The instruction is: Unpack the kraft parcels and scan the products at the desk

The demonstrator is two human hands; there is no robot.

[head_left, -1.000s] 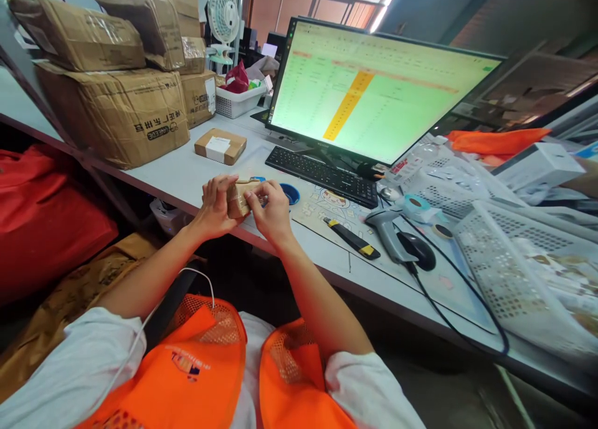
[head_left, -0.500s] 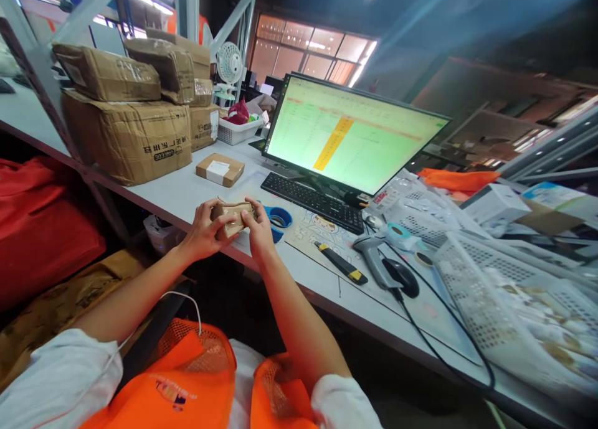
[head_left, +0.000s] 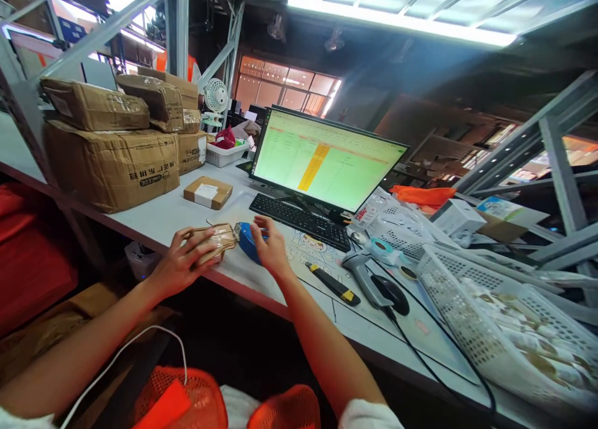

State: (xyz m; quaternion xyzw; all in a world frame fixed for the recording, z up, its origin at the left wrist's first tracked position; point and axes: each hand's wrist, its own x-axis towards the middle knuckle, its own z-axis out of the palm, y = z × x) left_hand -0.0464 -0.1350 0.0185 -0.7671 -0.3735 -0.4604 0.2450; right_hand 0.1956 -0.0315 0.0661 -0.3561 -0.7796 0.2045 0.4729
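Observation:
My left hand (head_left: 182, 259) is closed round a small brown taped parcel (head_left: 215, 238), held just above the near edge of the grey desk (head_left: 168, 214). My right hand (head_left: 267, 247) lies on a blue tape dispenser (head_left: 246, 241) right beside the parcel, its fingers curled over it. A keyboard (head_left: 299, 220) and a monitor (head_left: 322, 160) with a green spreadsheet stand just behind both hands.
Stacked cardboard boxes (head_left: 112, 161) fill the desk's left; a small flat box (head_left: 207, 192) lies before them. A utility knife (head_left: 332, 283), barcode scanner (head_left: 362, 274), mouse (head_left: 392, 292), and white mesh baskets (head_left: 490, 311) lie to the right. Red bags (head_left: 28, 248) sit under the desk.
My right hand has let go of the parcel and moved onto the blue tape dispenser. The left hand keeps the parcel alone. The view has tilted upward.

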